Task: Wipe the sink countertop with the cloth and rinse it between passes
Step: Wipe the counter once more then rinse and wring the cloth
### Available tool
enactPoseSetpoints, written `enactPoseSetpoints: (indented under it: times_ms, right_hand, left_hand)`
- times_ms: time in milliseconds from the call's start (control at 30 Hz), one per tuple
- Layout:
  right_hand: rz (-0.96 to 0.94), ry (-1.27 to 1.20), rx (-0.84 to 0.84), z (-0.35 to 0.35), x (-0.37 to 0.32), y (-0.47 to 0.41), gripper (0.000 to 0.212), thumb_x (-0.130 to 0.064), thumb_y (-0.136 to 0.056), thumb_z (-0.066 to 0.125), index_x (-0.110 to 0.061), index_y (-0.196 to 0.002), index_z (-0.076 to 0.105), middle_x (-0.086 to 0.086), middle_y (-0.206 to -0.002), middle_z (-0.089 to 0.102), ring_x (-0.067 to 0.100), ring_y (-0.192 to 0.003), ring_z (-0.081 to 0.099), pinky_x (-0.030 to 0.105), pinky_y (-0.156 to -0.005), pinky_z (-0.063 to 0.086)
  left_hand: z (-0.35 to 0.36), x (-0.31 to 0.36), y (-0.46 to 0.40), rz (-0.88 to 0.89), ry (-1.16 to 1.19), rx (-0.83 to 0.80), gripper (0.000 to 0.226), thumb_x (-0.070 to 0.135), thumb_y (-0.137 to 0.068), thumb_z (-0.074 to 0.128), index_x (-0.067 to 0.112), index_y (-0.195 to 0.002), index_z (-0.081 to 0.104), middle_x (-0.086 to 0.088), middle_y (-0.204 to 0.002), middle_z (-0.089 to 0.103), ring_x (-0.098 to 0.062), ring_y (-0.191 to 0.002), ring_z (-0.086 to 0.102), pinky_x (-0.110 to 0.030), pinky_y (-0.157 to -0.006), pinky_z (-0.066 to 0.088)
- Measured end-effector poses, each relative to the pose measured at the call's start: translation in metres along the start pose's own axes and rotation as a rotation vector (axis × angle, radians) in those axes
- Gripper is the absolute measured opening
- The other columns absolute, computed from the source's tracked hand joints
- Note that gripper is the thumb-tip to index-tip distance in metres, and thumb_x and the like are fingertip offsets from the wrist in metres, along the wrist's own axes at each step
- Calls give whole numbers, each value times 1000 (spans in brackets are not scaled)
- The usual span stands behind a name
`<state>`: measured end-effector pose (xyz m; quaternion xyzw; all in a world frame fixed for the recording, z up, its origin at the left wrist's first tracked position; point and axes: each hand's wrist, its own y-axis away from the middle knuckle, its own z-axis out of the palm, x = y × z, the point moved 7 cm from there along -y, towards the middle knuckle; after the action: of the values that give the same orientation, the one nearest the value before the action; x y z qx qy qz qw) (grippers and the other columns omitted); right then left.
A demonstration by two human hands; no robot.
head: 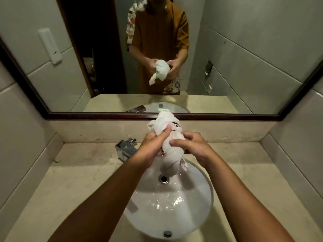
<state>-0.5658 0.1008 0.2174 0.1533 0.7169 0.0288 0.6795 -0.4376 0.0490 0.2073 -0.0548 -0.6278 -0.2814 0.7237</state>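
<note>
Head view: both forearms reach fwd over the sink (208,194), left hand (151,145) w/ fingers wrapped round the white cloth (170,137) & thumb laid up along it, right hand (190,145) curled round the same bundle from the other side, fingertips pressed into the fabric. Cloth is bunched into a twisted roll held in the air above the basin's far edge, just right of the chrome tap (125,148); long axis runs roughly away from the person, far end up toward the mirror (244,58), near end hanging down over the drain (163,179). Countertop (78,175) lies either side of the basin.

Head camera looks down, close over the sink (208,186), facing the mirror (227,58)
</note>
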Motion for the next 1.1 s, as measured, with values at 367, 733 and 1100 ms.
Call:
enactPoseSetpoints:
  times_ms: [367, 733, 1100]
  right_hand:
    - [83, -670, -11, -61, 19, 10, 37, -11, -71, 54, -2, -106, 61, 12, -88, 67, 26, -73, 67, 40, -75, 54]
    - [-67, -186, -147, -15, -34, 20, 38, -24, -87, 68, 4, -113, 67, 14, -98, 73, 27, -88, 69, 34, -75, 57]
    - [-82, -727, -151, -6, -56, 33, 42, -24, -87, 58, -1, -122, 61, 27, -117, 68, 36, -106, 68, 46, -89, 58]
  left_hand:
    - [-17, 43, 9, 48, 500, 5, 52, 44, -95, 52, 7, -132, 56, -20, -130, 60, -35, -120, 58, -50, -108, 40]
    - [25, 60, 24, 50, 71, -153, 44, 7, -77, 69, -6, -118, 60, -24, -109, 69, -37, -99, 68, -43, -82, 58]
    - [-6, 79, 42, 503, -994, 681, 41, 64, -82, 56, 25, -94, 53, 8, -101, 50, -12, -96, 48, -32, -81, 44]
